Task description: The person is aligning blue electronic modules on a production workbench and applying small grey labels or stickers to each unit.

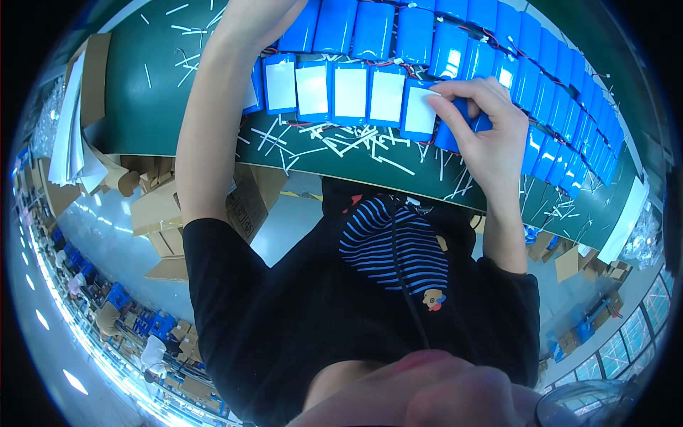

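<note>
Blue shrink-wrapped battery packs (374, 32) with thin red and black wires stand in rows on a green tabletop. In the nearest row, several packs carry a white rectangular label (351, 91). My right hand (492, 117) pinches, thumb against fingers, the upper right corner of a white label (420, 110) lying on a blue pack (416, 135). Bare blue packs continue to the right, partly behind that hand. My left hand (267, 20) reaches to the top edge of the picture, beside the farther row; its fingers are out of sight.
White strips (348, 140) lie scattered along the near side of the green table (135, 92). At the table's left end are a cardboard piece (94, 78) and white sheets (67, 135). Open cardboard boxes (160, 220) stand on the floor below; another white sheet (625, 224) hangs at the right edge.
</note>
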`<action>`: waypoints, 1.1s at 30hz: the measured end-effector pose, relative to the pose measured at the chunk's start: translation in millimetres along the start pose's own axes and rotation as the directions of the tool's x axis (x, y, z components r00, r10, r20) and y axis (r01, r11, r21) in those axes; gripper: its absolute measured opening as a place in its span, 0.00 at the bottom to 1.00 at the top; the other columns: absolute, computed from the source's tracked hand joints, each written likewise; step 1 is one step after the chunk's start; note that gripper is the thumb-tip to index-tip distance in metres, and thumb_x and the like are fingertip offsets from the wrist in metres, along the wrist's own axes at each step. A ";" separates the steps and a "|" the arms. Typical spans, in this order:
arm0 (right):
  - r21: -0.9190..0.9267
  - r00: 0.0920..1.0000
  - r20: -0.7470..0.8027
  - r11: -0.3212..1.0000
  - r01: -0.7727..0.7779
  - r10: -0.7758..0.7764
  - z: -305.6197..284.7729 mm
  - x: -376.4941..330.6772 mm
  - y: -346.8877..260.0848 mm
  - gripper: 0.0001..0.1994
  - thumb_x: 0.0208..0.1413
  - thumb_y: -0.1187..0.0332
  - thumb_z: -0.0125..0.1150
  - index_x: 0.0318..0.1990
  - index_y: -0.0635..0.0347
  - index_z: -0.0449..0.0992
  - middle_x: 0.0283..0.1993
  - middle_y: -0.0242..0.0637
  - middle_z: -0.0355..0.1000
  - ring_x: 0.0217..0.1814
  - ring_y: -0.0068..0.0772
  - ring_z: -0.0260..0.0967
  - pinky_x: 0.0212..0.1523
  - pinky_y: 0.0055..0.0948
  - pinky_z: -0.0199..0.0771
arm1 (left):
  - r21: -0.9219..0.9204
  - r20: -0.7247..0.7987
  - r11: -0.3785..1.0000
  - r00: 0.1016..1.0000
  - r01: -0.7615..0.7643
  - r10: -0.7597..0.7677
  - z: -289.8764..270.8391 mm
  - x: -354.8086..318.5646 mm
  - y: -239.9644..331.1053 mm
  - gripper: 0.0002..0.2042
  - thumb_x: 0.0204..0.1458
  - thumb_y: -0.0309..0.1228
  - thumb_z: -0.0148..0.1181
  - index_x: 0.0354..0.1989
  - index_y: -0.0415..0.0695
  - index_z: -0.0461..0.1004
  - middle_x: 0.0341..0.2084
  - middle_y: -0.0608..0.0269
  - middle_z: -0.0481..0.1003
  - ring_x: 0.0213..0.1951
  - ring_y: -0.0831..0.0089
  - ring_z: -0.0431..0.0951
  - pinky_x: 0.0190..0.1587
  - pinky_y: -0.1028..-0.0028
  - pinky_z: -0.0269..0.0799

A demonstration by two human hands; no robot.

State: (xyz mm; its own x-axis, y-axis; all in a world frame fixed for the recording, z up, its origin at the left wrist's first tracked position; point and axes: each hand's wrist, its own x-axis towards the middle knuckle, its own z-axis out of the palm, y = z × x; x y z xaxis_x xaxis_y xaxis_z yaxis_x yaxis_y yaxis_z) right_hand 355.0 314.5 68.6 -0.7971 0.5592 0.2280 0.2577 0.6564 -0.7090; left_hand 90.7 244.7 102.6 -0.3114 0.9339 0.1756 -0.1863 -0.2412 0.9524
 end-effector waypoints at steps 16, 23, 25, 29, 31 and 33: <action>-0.070 0.988 -0.151 0.997 -0.026 0.015 -1.9 20.2 -9.1 0.06 0.53 0.69 0.75 0.38 0.54 0.86 0.41 0.29 0.75 0.32 0.24 0.63 0.32 0.23 0.66 | -0.008 0.026 0.905 0.904 0.426 -0.426 -13.3 -11.8 -23.8 0.45 0.54 0.14 0.59 0.78 0.48 0.41 0.72 0.32 0.53 0.62 0.42 0.74 0.36 0.68 0.89; -0.230 0.771 -0.230 0.803 0.550 -0.594 -20.2 68.5 -11.4 0.13 0.55 0.74 0.73 0.48 0.53 0.85 0.43 0.29 0.77 0.34 0.24 0.65 0.34 0.21 0.68 | -0.285 0.455 0.939 0.889 0.194 -0.045 7.7 -16.3 -19.3 0.52 0.48 0.09 0.58 0.79 0.50 0.35 0.75 0.35 0.47 0.65 0.40 0.69 0.37 0.61 0.89; -0.326 0.705 -0.141 0.705 0.630 -0.695 -21.1 74.8 -10.1 0.11 0.54 0.75 0.73 0.45 0.53 0.86 0.43 0.29 0.78 0.35 0.24 0.66 0.35 0.21 0.67 | -0.339 0.490 0.915 0.871 0.221 -0.029 7.7 -15.8 -17.6 0.53 0.46 0.07 0.57 0.79 0.50 0.35 0.76 0.36 0.46 0.66 0.40 0.68 0.37 0.59 0.89; -0.297 0.659 -0.262 0.709 0.640 -0.705 -19.7 52.1 -31.0 0.09 0.54 0.74 0.73 0.42 0.52 0.86 0.42 0.29 0.78 0.35 0.25 0.66 0.36 0.21 0.68 | -0.409 0.490 0.906 0.864 0.111 0.116 -52.2 9.8 -23.8 0.34 0.55 0.20 0.60 0.70 0.55 0.57 0.67 0.49 0.61 0.61 0.49 0.73 0.46 0.63 0.83; -0.257 0.639 -0.299 0.704 0.662 -0.709 -11.5 53.7 -38.6 0.08 0.54 0.74 0.73 0.41 0.52 0.87 0.42 0.29 0.78 0.35 0.25 0.67 0.37 0.21 0.68 | -0.446 0.474 0.894 0.858 0.039 0.199 -91.9 14.9 -25.1 0.22 0.60 0.29 0.61 0.63 0.58 0.71 0.61 0.58 0.72 0.57 0.55 0.76 0.51 0.66 0.79; -0.041 0.786 -0.222 0.811 0.584 -0.577 -7.0 64.3 -54.1 0.07 0.55 0.73 0.72 0.41 0.52 0.87 0.41 0.29 0.79 0.35 0.26 0.67 0.37 0.22 0.68 | -0.456 0.447 0.890 0.862 -0.011 0.240 -114.2 7.8 -24.1 0.17 0.63 0.33 0.62 0.60 0.60 0.78 0.58 0.62 0.77 0.56 0.58 0.78 0.54 0.67 0.77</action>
State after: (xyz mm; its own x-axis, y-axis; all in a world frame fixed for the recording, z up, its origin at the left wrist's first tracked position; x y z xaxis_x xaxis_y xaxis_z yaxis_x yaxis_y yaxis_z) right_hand 293.6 318.4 126.3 -0.6539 0.1729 0.7366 -0.2343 0.8794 -0.4144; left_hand -13.6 227.6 52.5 0.1037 0.8647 0.4914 -0.5872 -0.3456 0.7320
